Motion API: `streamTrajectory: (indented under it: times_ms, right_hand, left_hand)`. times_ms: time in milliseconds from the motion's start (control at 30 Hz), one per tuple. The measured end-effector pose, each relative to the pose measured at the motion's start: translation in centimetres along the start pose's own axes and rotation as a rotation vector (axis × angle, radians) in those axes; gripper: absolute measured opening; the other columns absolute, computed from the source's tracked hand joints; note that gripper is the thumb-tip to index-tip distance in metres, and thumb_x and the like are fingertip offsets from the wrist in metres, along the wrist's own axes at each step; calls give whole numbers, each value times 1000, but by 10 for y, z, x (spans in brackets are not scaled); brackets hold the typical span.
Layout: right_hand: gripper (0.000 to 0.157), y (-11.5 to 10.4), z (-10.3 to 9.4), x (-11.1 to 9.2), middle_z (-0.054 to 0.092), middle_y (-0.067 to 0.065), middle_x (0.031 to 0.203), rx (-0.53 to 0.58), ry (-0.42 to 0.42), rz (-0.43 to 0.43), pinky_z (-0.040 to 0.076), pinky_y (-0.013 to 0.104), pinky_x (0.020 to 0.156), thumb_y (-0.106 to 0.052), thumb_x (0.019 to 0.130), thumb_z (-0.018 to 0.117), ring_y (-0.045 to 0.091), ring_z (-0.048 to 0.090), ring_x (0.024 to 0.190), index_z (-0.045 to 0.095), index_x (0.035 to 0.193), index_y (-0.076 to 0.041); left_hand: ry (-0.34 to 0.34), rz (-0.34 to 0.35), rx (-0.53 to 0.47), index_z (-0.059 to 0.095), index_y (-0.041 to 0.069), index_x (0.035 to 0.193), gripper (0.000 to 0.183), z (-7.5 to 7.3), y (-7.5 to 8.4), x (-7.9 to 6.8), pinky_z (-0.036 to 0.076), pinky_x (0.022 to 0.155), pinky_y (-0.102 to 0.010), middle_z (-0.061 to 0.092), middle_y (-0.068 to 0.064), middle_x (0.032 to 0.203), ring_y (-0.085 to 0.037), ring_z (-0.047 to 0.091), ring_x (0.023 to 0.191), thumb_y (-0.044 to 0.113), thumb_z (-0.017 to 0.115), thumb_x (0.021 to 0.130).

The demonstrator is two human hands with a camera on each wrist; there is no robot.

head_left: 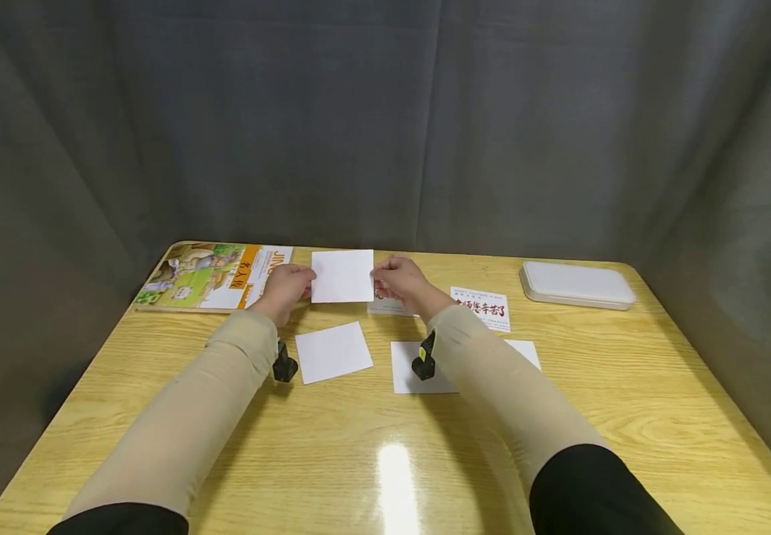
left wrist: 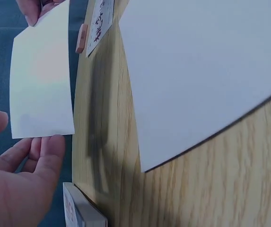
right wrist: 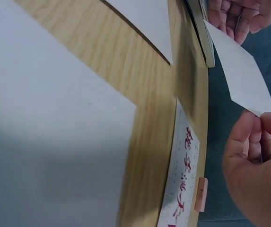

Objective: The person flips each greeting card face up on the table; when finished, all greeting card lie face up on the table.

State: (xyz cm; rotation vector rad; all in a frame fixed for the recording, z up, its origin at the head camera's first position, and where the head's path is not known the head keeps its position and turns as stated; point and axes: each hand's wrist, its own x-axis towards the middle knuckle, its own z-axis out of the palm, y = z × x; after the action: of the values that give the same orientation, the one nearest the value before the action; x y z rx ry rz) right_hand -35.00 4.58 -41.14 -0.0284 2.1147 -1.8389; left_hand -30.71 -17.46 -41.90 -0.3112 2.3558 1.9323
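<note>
Raised above the far part of the table is a blank white card (head_left: 342,276), its plain side toward the head view. My right hand (head_left: 404,281) pinches the card's right edge between thumb and fingers. At the opposite edge is my left hand (head_left: 286,288); in the left wrist view its fingertips (left wrist: 55,144) touch the card, while the thumb stands apart from it. Beneath lie two plain white cards, one at left (head_left: 334,353) and one at right (head_left: 418,371), the latter partly under my right forearm. A printed card (head_left: 392,306) with red writing is partly hidden behind my right hand.
Another card with red writing (head_left: 482,308) lies right of my right wrist. At the back left is a colourful book (head_left: 214,276); a white case (head_left: 578,284) sits at the back right. The right wrist view shows a small orange-pink block (right wrist: 201,194) beside a printed card.
</note>
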Motion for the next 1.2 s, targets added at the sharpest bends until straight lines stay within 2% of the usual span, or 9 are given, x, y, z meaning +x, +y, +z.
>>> streamTrajectory:
  times_ms: [200, 333, 467, 600, 733, 833, 1000, 1100, 1200]
  right_hand:
    - [6, 4, 3, -3, 59, 4, 86, 38, -21, 4, 54, 21, 69, -4, 104, 58, 11, 58, 73, 62, 102, 0]
    - [6, 5, 2, -4, 57, 3, 86, 37, -24, 3, 52, 19, 67, -5, 104, 59, 10, 55, 73, 62, 102, -2]
    - [5, 4, 2, -4, 58, 4, 88, 50, -30, 9, 53, 21, 69, -6, 105, 59, 12, 57, 75, 61, 101, -3]
    - [4, 4, 2, -5, 61, 5, 94, 80, -43, 16, 55, 25, 76, -6, 105, 58, 13, 61, 80, 61, 104, -3]
    - [13, 5, 0, -5, 63, 6, 95, 125, -56, 36, 56, 24, 77, -6, 106, 55, 13, 63, 81, 63, 113, 2]
    - [19, 6, -2, -5, 63, 6, 93, 158, -50, 57, 55, 22, 73, -7, 107, 54, 14, 62, 80, 63, 119, 5]
    - [22, 9, -4, -5, 60, 6, 96, 142, -37, 51, 54, 20, 70, -4, 105, 57, 14, 59, 80, 61, 124, 7]
    - [25, 11, -3, -4, 58, 7, 102, 123, -24, 42, 54, 21, 70, -2, 103, 58, 14, 58, 80, 56, 127, 5]
    - [26, 12, -2, -2, 59, 7, 104, 103, -7, 39, 55, 23, 71, -1, 102, 60, 13, 58, 80, 55, 127, 3]
  left_hand:
    - [14, -1, -12, 48, -7, 149, 48, -5, 1, -3, 47, 106, -39, 52, -22, 136, -25, 53, 111, 14, 49, 106]
    - [20, 13, 4, 50, -3, 149, 47, -6, 1, -3, 48, 99, -42, 52, -20, 138, -28, 54, 105, 15, 49, 106]
    - [40, 54, -21, 53, 0, 147, 44, -8, 0, -3, 48, 89, -43, 57, -15, 123, -24, 55, 92, 12, 49, 105]
    - [71, 79, -113, 58, -1, 138, 34, -7, 0, -2, 49, 89, -42, 60, -9, 102, -18, 59, 86, 9, 50, 106]
    - [77, 78, -207, 61, -1, 122, 23, -6, 2, -3, 49, 94, -42, 60, -5, 98, -17, 63, 89, 12, 47, 109]
    - [66, 73, -241, 62, 0, 116, 25, -6, 2, -5, 51, 97, -41, 59, -4, 96, -17, 64, 89, 15, 43, 110]
    - [46, 95, -193, 63, -5, 117, 26, -4, -1, -6, 50, 99, -43, 57, -4, 96, -14, 59, 85, 14, 48, 109]
    - [47, 115, -137, 61, -8, 124, 28, -3, -3, -4, 50, 99, -45, 57, -8, 103, -14, 55, 86, 13, 51, 108]
    - [67, 103, -113, 59, -5, 130, 30, 0, -4, -1, 52, 94, -42, 61, -8, 105, -14, 56, 86, 11, 54, 105]
